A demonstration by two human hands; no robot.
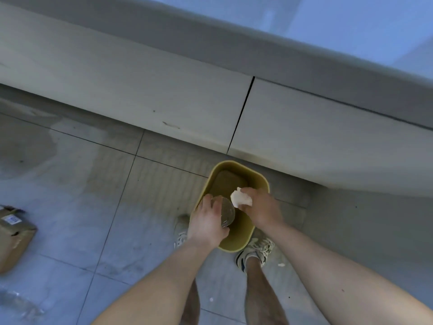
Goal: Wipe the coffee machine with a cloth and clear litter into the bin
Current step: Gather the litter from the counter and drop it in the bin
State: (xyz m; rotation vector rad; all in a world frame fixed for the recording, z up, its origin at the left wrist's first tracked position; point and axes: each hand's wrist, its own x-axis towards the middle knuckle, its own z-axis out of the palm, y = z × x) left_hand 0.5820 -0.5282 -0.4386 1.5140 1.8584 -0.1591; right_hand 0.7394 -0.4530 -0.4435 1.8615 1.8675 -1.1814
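Head view: left hand [207, 221] grips one clear plastic lid [226, 213] by its rim; right hand [260, 207] is closed on one crumpled white tissue [240, 198]. Both hang over one yellow bin [243, 171] on the floor. Judged light: lid thin and slippery, tissue soft.

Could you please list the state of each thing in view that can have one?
left hand: closed on the clear plastic lid, over the bin
right hand: closed on the crumpled white tissue, over the bin
yellow bin: upright, open, no liner or litter visible inside
cabinet doors: shut
cardboard package: lying on the floor, crumpled
white scrap: loose on the floor
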